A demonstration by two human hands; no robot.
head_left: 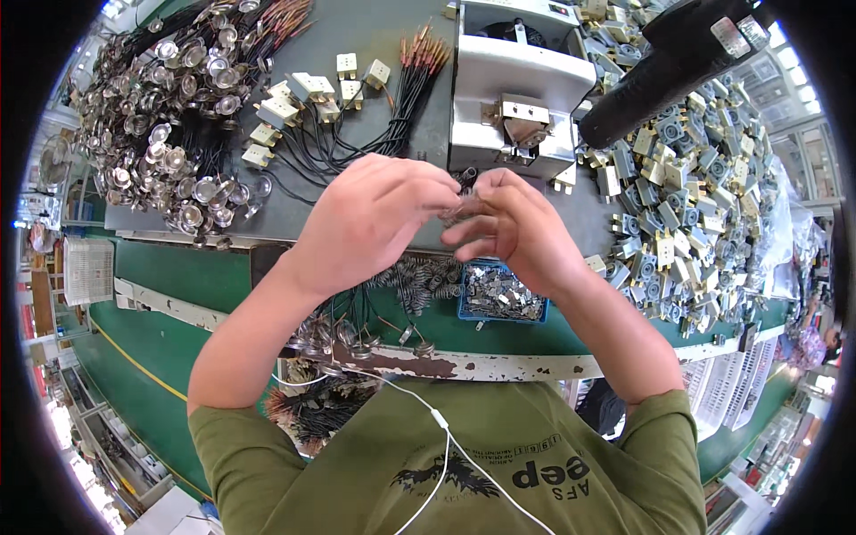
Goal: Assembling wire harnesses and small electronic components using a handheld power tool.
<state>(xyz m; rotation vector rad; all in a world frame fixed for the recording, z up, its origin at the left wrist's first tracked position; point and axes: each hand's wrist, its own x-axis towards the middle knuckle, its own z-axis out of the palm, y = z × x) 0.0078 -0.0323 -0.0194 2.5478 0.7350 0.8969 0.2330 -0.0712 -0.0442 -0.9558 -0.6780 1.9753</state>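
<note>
My left hand [370,214] and my right hand [517,227] meet in front of the bench machine [522,107], fingertips almost touching. Both are closed in a pinch. A small greyish piece shows blurred between the fingertips, and I cannot make out its kind. Below my hands lie a heap of coil springs [415,283] and a blue tray [461,303] full of small metal parts. Beyond my left hand are black wires [334,160] with cream block-shaped connectors [278,111] on their ends.
Metal cup-shaped parts on wires [178,116] are piled at the left. A bundle of black wires with copper-coloured tips [419,67] lies beside the machine. Grey and cream plug housings [678,205] heap up at the right, under a black cylindrical arm [637,102]. A white earphone cable [437,417] hangs over my shirt.
</note>
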